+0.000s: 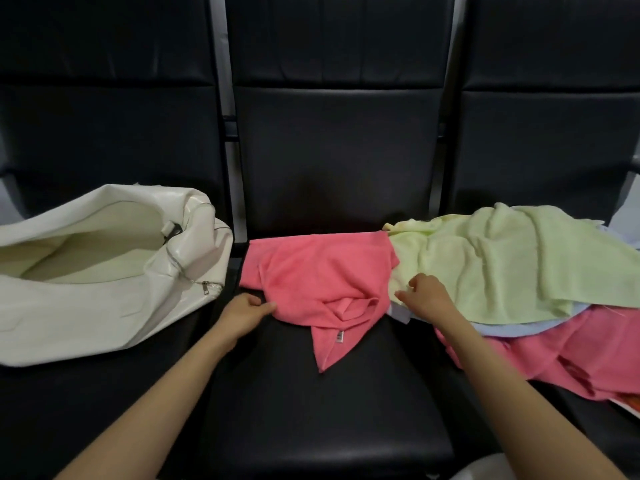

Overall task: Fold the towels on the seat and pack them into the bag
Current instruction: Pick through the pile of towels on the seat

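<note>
Looked down on a row of three black padded seats, both bare forearms stretched forward. Gripped the near left edge of a crumpled pink towel (pixel 322 271) with the left hand (pixel 247 311), thumb and fingers curled round a bunch of the cloth. Found that towel lying unfolded across the back half of the middle seat (pixel 329 427), one pointed corner trailing toward the front, a small sewn label (pixel 340 336) showing near that corner. Set the right hand (pixel 424 297) on the near left corner of a pale green towel (pixel 502 265), fingers curled down against the cloth; could not tell whether pinching it or only touching it. Saw the green towel spread rumpled on top of a loose pile, mostly over the right seat (pixel 547 150), its left edge crossing onto the middle seat and touching the pink towel. Noted a light blue towel (pixel 519 329) peeking out beneath the green one, and a second pink towel (pixel 571 355) under both, hanging toward the front of the right seat. Had every towel unfolded and outside the bag. Found the white bag (pixel 104 289) on the left seat (pixel 86 410), lying on its side near the pink towel's left edge, zip undone, mouth gaping upward, pale lining in view, zip pull (pixel 205 287) at the end nearest the left hand.
</note>
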### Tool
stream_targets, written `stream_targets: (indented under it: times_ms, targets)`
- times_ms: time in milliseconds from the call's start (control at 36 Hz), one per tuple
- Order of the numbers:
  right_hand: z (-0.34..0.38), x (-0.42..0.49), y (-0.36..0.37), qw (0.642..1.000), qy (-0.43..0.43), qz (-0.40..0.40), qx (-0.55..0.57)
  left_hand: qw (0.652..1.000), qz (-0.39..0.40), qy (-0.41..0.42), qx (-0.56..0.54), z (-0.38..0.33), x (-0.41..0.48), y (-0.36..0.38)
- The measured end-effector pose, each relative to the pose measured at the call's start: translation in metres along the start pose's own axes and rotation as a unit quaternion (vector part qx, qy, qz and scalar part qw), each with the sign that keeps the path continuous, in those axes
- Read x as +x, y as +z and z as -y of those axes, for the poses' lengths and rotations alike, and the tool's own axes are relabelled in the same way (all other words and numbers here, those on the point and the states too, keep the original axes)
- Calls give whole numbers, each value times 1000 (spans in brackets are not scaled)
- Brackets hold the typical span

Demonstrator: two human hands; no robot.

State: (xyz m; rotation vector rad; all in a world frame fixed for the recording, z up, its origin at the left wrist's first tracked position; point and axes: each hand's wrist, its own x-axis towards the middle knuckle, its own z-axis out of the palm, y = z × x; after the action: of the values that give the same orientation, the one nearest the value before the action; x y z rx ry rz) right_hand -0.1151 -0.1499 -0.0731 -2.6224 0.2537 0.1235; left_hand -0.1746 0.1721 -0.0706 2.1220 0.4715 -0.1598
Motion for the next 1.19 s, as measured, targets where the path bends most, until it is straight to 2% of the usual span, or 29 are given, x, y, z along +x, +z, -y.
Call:
stream_targets:
  times_ms: [139, 250, 333, 472, 528, 583, 611, 667, 694, 750, 833, 889, 917, 972, 1028, 1056, 1111, 1194]
  targets:
    - [6, -8, 5, 994, -56, -92, 13, 987, -25, 14, 161, 0, -5, 15]
    - [16, -22, 12, 996, -57, -63, -20, 974, -59, 31, 219, 7, -1, 20]
    - [19, -25, 20, 996, -65, -42, -36, 986, -67, 36, 150, 5, 0, 22]
    - [27, -29, 22, 996, -58, -51, -36, 993, -74, 51, 74, 4, -5, 25]
    - [29, -31, 16, 998, -49, -47, 12, 996, -78, 50, 17, 1, -5, 24]
    - [31, -31, 4, 992, -31, -16, 119, 993, -73, 27, -85, -6, -4, 20]
    - [32, -32, -3, 977, -14, 13, 210, 987, -63, 17, -144, -9, -3, 17]
    - [34, -36, -18, 915, 20, 89, 394, 971, -31, 9, -238, -16, -5, 7]
    - [35, -39, -25, 889, 22, 117, 442, 961, -14, 8, -277, -20, -8, 1]
    - [35, -42, -37, 869, 8, 145, 473, 942, 8, 12, -335, -27, -15, -14]
    - [30, -40, -53, 843, -22, 163, 512, 934, 38, 26, -355, -34, -24, -44]
    - [24, -35, -60, 835, -24, 145, 530, 930, 36, 26, -365, -33, -24, -65]
    - [20, -31, -62, 838, -17, 120, 533, 930, 16, 25, -366, -32, -23, -74]
    - [10, -22, -61, 876, 1, 23, 482, 947, -60, 24, -315, -22, -18, -83]
    - [-2, -15, -55, 934, 4, -83, 347, 969, -149, 24, -194, -6, -10, -81]
    - [-7, -14, -51, 959, -4, -100, 265, 977, -163, 31, -132, 0, -8, -77]
    - [-13, -15, -45, 987, -36, -88, 131, 987, -139, 59, -54, 4, -8, -65]
    - [-8, -25, -36, 993, -94, -42, 59, 984, -59, 163, 52, 1, -16, -41]
